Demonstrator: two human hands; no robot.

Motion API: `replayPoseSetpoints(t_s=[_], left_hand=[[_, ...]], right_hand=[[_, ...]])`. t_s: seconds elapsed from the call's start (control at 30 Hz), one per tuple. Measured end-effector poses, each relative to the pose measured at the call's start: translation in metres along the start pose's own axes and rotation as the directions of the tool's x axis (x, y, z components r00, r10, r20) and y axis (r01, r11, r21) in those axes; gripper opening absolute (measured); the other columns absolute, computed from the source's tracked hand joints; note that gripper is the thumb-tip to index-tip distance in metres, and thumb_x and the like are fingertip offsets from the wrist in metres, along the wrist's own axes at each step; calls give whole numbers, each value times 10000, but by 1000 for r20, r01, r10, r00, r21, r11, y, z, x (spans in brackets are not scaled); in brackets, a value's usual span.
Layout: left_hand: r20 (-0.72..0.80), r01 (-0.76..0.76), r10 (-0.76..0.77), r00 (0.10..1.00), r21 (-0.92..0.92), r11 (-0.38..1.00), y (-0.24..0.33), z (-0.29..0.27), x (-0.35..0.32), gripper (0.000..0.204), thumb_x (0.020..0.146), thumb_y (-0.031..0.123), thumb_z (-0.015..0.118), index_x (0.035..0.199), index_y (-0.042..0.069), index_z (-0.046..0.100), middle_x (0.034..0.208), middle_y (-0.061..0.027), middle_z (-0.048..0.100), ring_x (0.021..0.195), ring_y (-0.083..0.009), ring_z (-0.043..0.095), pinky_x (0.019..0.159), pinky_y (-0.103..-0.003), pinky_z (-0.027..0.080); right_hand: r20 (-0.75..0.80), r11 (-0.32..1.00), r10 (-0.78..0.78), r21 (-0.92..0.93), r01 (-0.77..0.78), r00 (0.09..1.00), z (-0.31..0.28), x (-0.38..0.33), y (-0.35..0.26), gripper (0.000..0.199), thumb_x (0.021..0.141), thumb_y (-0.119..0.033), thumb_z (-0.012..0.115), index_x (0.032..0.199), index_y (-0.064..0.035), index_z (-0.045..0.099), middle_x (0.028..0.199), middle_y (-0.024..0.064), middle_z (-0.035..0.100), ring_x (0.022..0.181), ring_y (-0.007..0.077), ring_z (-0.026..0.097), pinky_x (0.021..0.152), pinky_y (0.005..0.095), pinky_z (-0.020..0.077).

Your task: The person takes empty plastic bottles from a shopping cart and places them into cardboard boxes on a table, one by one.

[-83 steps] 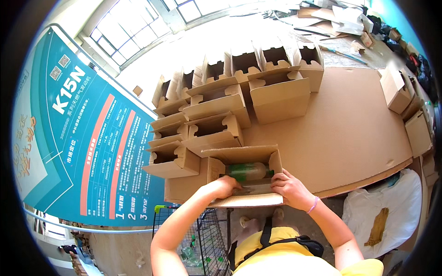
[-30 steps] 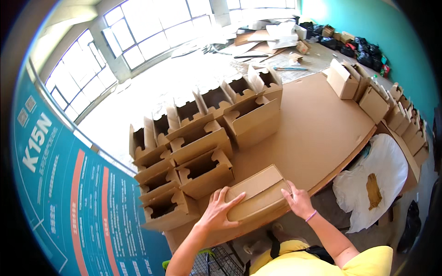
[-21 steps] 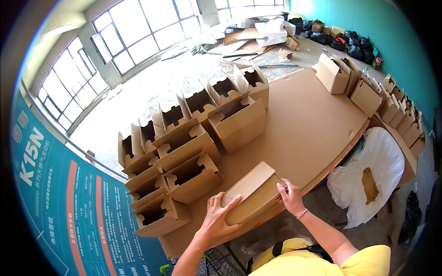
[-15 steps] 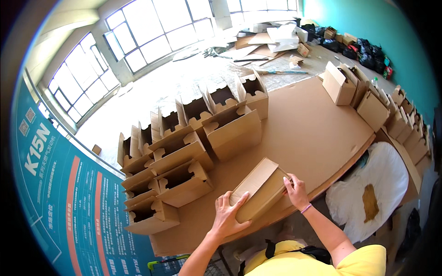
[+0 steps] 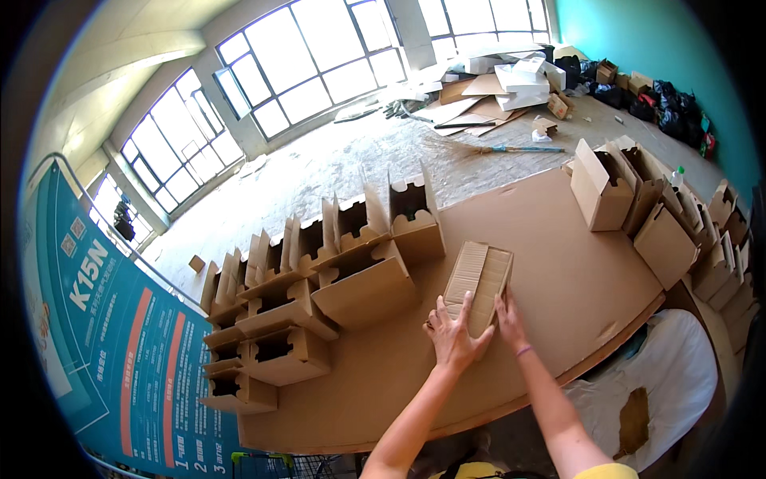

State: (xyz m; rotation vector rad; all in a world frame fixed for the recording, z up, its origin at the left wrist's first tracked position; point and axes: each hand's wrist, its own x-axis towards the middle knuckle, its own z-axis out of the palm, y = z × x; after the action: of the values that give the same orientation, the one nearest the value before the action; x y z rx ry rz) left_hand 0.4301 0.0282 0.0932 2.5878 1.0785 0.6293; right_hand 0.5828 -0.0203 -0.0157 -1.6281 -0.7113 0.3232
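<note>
A closed cardboard box (image 5: 491, 275) stands on the cardboard-covered table (image 5: 550, 263), its ribbed flap facing up. My left hand (image 5: 456, 334) grips the near left corner, some fingers over the top and the thumb toward the near side. Along the right side lies my right hand (image 5: 511, 321), fingers pressed on the wall. Left of my hands, several open cardboard boxes (image 5: 365, 286) stand in rows with their flaps raised. The underside of the box I hold is hidden.
More open boxes (image 5: 602, 195) crowd the table's far right corner. Beside its right edge is a white sheet-covered thing (image 5: 678, 359). A teal banner (image 5: 120, 335) stands at the left. Beyond the table lie a broom (image 5: 511, 149), flattened cardboard (image 5: 487, 84) and black bags (image 5: 678, 108).
The box has moved away from my body and turned more upright to the view. Both hands moved with it, and my right hand slid from the far corner down the right side.
</note>
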Motion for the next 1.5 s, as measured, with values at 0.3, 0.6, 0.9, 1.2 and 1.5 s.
replayPoseSetpoints(t_s=[0.3,0.6,0.9,1.2,1.5], left_hand=[[143,-275,254,956,148,950,-14,17,23,945,645,688,732,1467,363,395,1564,-150,259,1220,-523,351,930,-654,345],[-106,190,-168,980,252,949,17,95,161,835,709,714,659,1432,347,457,1578,-82,256,1294,-491,339,969,-687,354],[-28,295,-302,953,318,901,35,108,247,878,745,800,534,1484,354,370,1605,-77,187,1349,-458,342,1020,-638,361],[-40,14,-10,999,112,994,-9,114,237,875,809,492,707,1527,269,259,1608,-156,97,1392,-477,251,1027,-664,315],[342,240,-12,940,-633,736,-18,45,-92,588,926,163,597,1460,57,374,1551,-183,269,1379,-407,336,1078,-462,392]], right_hand=[[172,954,78,274,-124,982,-1,25,-14,721,1024,-506,368,1545,-49,169,1609,138,173,1490,254,125,1197,350,132],[483,909,41,346,-233,875,-52,86,-62,833,963,-668,324,1553,-98,182,1615,93,163,1486,264,138,1193,424,135],[115,971,227,42,-233,967,-181,15,39,578,1008,-352,500,1478,-43,365,1475,143,452,1372,276,410,1121,370,319],[-37,632,-379,-740,229,925,-284,168,4,684,856,-145,678,1454,-26,367,1478,200,404,1323,361,436,1110,400,368],[-286,910,-155,-414,24,946,-292,311,37,1115,782,-109,740,1545,-137,-73,1506,225,361,1334,377,427,1120,397,365]])
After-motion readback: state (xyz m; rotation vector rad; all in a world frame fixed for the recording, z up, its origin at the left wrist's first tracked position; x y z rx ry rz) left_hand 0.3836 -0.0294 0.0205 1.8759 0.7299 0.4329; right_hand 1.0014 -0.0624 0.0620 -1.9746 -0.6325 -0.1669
